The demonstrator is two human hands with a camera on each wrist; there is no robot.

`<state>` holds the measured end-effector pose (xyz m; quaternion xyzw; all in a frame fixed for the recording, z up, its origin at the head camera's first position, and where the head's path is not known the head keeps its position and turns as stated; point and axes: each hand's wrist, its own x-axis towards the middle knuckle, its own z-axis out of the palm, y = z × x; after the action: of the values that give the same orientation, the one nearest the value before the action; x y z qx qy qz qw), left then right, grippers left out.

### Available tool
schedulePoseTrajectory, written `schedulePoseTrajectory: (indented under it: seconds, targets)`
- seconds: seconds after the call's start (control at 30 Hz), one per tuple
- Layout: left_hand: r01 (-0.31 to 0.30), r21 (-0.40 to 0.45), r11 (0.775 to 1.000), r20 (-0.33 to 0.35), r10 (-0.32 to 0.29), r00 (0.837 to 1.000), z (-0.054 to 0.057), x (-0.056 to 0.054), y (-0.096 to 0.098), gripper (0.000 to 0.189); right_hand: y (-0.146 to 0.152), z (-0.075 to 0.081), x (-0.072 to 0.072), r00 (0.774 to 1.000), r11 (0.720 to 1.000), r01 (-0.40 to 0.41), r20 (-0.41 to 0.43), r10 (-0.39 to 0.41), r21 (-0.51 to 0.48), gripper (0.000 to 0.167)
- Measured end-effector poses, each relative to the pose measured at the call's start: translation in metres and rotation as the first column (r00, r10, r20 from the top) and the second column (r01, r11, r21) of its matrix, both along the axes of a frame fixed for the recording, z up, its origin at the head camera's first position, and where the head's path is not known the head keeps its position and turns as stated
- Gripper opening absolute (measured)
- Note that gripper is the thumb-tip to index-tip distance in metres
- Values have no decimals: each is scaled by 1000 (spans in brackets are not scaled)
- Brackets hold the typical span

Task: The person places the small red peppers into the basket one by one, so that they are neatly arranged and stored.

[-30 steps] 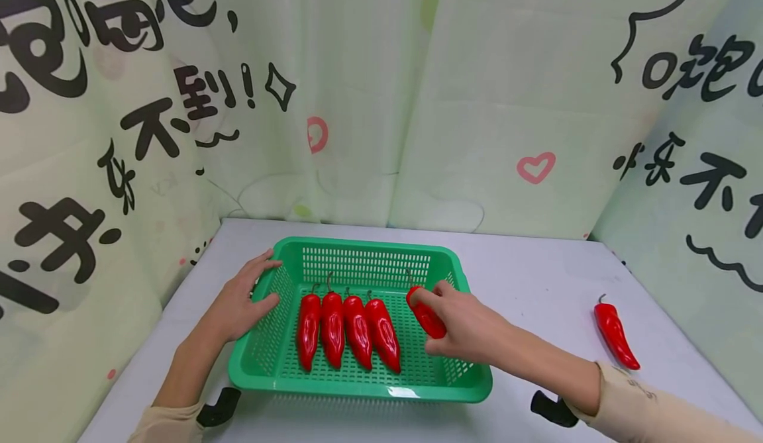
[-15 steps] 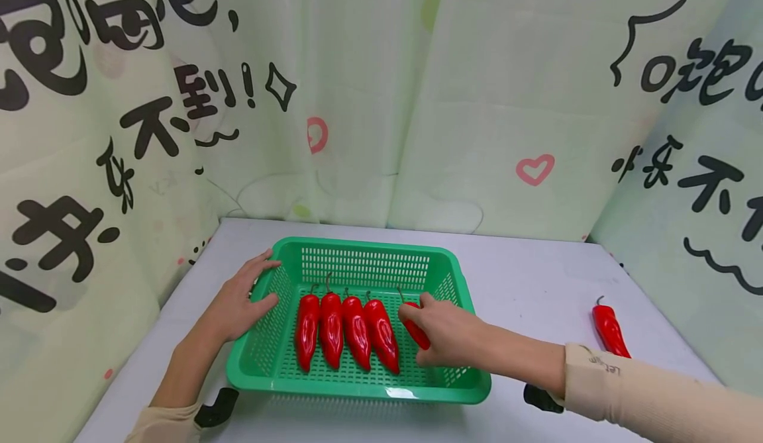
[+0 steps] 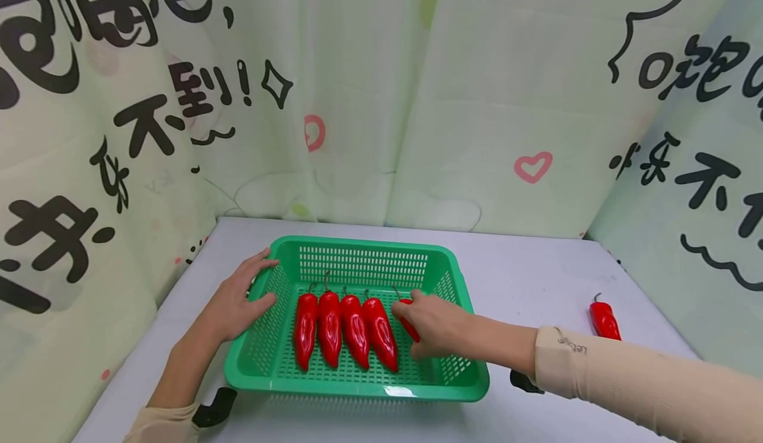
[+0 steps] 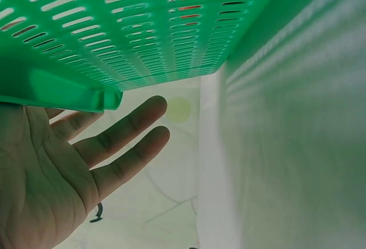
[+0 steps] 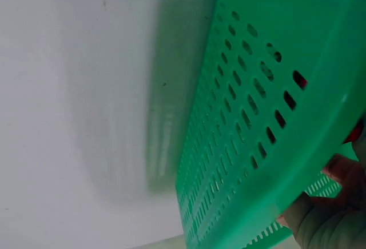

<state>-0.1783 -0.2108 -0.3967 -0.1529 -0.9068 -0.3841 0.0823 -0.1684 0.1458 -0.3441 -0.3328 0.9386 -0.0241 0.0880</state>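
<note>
My right hand grips a red chili pepper low inside the green plastic basket, right of the row of peppers. Most of that pepper is hidden behind the fingers. Several glossy red peppers lie side by side in the basket, stems toward its far wall. At the basket's left end my left hand rests on the rim, thumb over the inner side. The left wrist view shows its fingers straight, under the rim and outside the slotted wall.
Another red pepper lies on the white table to the right, its lower end hidden by my right sleeve. A pale printed curtain hangs behind the table and along both sides.
My right hand has moved left and lower with its pepper, closer to the row. The right sleeve now covers part of the pepper on the table. My left hand has stayed on the rim.
</note>
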Motion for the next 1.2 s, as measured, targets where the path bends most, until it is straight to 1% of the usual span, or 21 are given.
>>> schedulePoseTrajectory:
  seconds: [0.17, 0.4, 0.6, 0.77, 1.0, 1.2]
  targets:
    - [0, 0, 1000, 0, 0, 1000, 1, 1, 0, 54, -6, 1, -3, 1000, 1000, 2, 12, -3, 23, 45]
    - [2, 0, 1000, -6, -2, 1000, 1, 0, 0, 54, -13, -3, -7, 997, 998, 49, 60, -52, 46, 43]
    - [5, 0, 1000, -10, -5, 1000, 1, 0, 0, 53, -15, -5, -9, 994, 994, 84, 68, -89, 71, 41]
    - [9, 2, 1000, -12, -9, 1000, 0, 0, -1, 51, -17, -6, -8, 989, 992, 120, 84, -124, 49, 37]
    - [11, -10, 1000, -18, -11, 1000, 0, 0, 0, 48, -18, -8, -8, 988, 991, 131, 86, -131, 4, 31]
    - [4, -20, 1000, -15, -5, 1000, 2, 0, 0, 48, -18, -8, -8, 984, 989, 146, 102, -144, -18, 32]
